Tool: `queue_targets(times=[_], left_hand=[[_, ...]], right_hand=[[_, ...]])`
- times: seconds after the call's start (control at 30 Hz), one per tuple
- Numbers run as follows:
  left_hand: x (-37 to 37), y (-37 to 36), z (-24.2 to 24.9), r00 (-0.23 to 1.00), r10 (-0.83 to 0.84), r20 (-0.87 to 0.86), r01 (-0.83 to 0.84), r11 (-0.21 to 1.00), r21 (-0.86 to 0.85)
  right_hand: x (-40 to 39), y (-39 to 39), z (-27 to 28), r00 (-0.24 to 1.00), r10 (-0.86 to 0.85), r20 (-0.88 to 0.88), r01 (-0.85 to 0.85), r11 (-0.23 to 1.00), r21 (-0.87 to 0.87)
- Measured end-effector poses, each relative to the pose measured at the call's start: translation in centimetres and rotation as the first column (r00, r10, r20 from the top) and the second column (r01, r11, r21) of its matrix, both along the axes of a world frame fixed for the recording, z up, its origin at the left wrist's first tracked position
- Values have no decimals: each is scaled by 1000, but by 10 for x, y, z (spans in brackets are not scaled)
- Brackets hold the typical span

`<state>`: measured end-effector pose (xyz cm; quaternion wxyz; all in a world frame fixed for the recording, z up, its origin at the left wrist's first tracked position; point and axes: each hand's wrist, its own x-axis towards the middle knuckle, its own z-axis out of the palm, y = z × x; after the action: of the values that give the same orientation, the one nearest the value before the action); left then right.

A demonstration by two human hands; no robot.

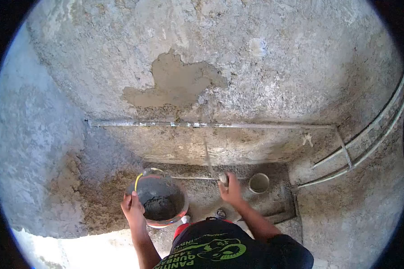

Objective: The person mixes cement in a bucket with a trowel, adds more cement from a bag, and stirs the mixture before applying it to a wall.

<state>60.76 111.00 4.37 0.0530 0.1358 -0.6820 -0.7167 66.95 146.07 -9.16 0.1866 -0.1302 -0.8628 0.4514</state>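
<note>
My left hand [133, 210] is closed round the yellow handle [137, 179] of a bucket, beside its rim. Dark wet mortar [159, 207] lies inside the bucket [185, 201]. My right hand [231, 192] grips a trowel by its handle [223, 179]. The thin trowel blade [208, 154], seen nearly edge-on and slightly blurred, points away from me toward the wall. Higher on the rough wall [300, 58] is a smooth, darker patch of fresh mortar [177, 83].
A small round container [259, 183] stands on the floor right of my right hand. A long, narrow bar [256, 126] runs across the wall's lower part. Pale rails [359, 154] curve along the right wall. Rubble [105, 197] lies left of the bucket.
</note>
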Motion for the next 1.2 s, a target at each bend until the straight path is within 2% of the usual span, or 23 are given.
queue_targets(times=[0.03,0.07,0.1,0.17,0.2,0.27,0.4,0.47,0.5,0.57,0.6,0.67,0.7,0.77,0.8,0.83,0.9,0.97,1.0,1.07,1.17,1.2], left_hand=[[-2,-3,-1,1000,5,-2,-5,1000,1],[-3,-7,-1,1000,8,-3,-8,1000,1],[-3,-9,-2,1000,-1,-1,1,1000,-5],[-4,-13,-2,1000,-9,-20,10,1000,21],[-7,-13,-1,999,-20,-33,21,1000,23],[-8,-16,-1,998,50,-30,-50,999,1],[-10,-19,2,998,49,-29,-46,996,78],[-11,-17,3,999,51,-4,-50,996,74],[-12,-18,3,998,54,-18,-52,995,81],[-10,-19,-1,994,109,8,-110,990,83],[-8,-27,-2,1000,-7,-30,10,996,84],[-10,-29,-11,1000,8,-17,-6,996,89],[-8,-26,-12,1000,20,5,-20,996,88],[-7,-21,-12,999,33,18,-35,995,92],[-5,-19,-11,999,37,22,-38,995,88],[-2,-21,-11,999,35,28,-38,995,88],[-1,-19,-9,997,73,28,-73,997,13],[4,-20,-3,999,53,8,-53,998,26],[6,-21,-1,1000,29,-8,-28,999,33],[7,-24,-2,999,40,-11,-40,999,28],[6,-30,-9,999,28,-22,-27,999,30],[4,-31,-10,999,0,-35,1,999,33]], right_hand=[[-9,9,17,983,16,-182,3,995,101],[-14,28,23,988,146,57,-145,989,-18],[-23,38,38,989,137,58,-136,990,-25],[-37,50,77,953,128,276,-202,944,262],[-49,55,88,957,117,264,-189,945,266],[-72,64,108,974,160,-161,-89,921,379],[-135,78,138,968,64,-243,49,900,433],[-158,88,155,907,78,-414,223,745,629],[-167,93,152,901,83,-427,230,742,630],[-185,111,135,941,9,-338,227,726,650],[-189,118,135,939,15,-343,226,725,651],[-195,137,134,957,-39,-286,243,643,726],[-193,139,141,959,-32,-282,236,640,731],[-184,142,155,965,-157,-208,261,591,763],[-179,146,150,967,-156,-200,254,591,766],[-175,153,140,956,-188,-226,294,640,710],[-173,167,121,940,-218,-264,340,679,651],[-169,171,87,870,-322,-373,479,734,482],[-165,169,72,868,-322,-377,481,733,481],[-153,159,49,882,-251,-399,417,809,415],[-147,125,44,839,-174,-516,432,790,436],[-148,115,51,890,-168,-423,343,858,382]])
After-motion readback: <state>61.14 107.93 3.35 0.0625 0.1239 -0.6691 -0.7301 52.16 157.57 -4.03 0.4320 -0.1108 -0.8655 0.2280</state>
